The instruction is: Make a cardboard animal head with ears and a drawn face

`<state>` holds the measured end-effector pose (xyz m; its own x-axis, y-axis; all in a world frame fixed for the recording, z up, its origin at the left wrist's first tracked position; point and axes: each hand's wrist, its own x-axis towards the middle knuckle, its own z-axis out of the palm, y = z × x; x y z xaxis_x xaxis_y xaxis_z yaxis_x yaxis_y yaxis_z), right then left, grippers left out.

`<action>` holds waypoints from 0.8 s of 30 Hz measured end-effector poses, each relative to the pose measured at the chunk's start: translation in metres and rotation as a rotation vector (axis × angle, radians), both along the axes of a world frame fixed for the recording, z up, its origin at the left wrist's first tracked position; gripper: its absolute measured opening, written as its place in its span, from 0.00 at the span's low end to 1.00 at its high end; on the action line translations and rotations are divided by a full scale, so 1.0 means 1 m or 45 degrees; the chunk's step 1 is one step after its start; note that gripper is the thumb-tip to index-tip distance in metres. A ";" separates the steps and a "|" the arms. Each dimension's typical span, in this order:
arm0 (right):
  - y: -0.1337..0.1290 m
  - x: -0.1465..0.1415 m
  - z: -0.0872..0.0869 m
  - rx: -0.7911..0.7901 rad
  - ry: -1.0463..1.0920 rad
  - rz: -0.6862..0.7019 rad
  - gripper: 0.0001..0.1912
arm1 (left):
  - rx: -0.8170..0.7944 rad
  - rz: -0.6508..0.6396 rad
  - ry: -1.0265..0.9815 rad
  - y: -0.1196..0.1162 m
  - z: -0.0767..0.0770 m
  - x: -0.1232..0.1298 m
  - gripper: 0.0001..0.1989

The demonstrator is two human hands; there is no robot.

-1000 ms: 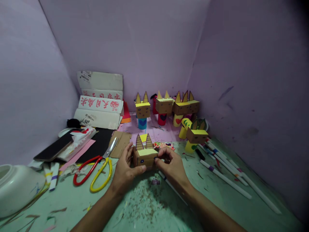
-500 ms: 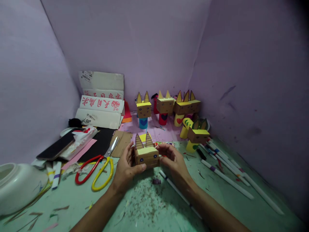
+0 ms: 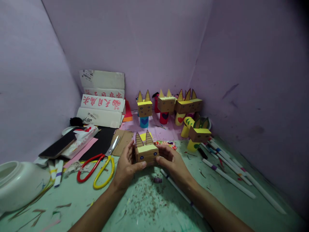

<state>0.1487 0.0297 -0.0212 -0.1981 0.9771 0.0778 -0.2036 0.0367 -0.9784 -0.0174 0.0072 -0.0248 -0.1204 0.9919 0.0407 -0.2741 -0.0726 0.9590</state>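
A small cardboard box head (image 3: pixel 147 154) with a yellow top, two striped pointed ears and two drawn eyes is held upright just above the green table. My left hand (image 3: pixel 127 161) grips its left side, thumb across the lower front and fingers behind. On the right side, my right hand (image 3: pixel 171 159) holds the box with its thumb at the front right corner; its other fingers curl behind. Beyond the box lie a yellow paper piece (image 3: pixel 146 136) and a colourful patterned strip (image 3: pixel 166 144). A small purple object (image 3: pixel 157 180) lies below the box.
Scissors (image 3: pixel 98 166) with red and yellow handles lie left, near cardboard (image 3: pixel 122 141) and a white bowl (image 3: pixel 21 185). Several finished figures stand behind, including a blue-bodied one (image 3: pixel 144 111). White sticks (image 3: pixel 229 178) lie right. Scraps dot the green table (image 3: pixel 96 216).
My right thumb has moved onto the front right corner of the box, and the right hand sits closer against it. The view has shifted slightly.
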 end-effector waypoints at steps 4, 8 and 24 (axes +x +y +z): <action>0.000 -0.001 -0.001 0.011 0.007 -0.008 0.17 | 0.011 0.001 0.001 0.000 -0.001 0.000 0.52; 0.000 -0.001 -0.001 0.006 0.010 -0.017 0.17 | 0.025 0.000 -0.001 0.000 -0.001 0.000 0.52; 0.002 -0.001 -0.004 0.041 0.009 -0.056 0.16 | 0.087 -0.110 -0.039 0.003 -0.007 -0.001 0.49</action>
<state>0.1478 0.0313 -0.0250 -0.1547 0.9818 0.1104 -0.2081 0.0768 -0.9751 -0.0183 0.0105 -0.0322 -0.0371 0.9937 0.1058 -0.3115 -0.1121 0.9436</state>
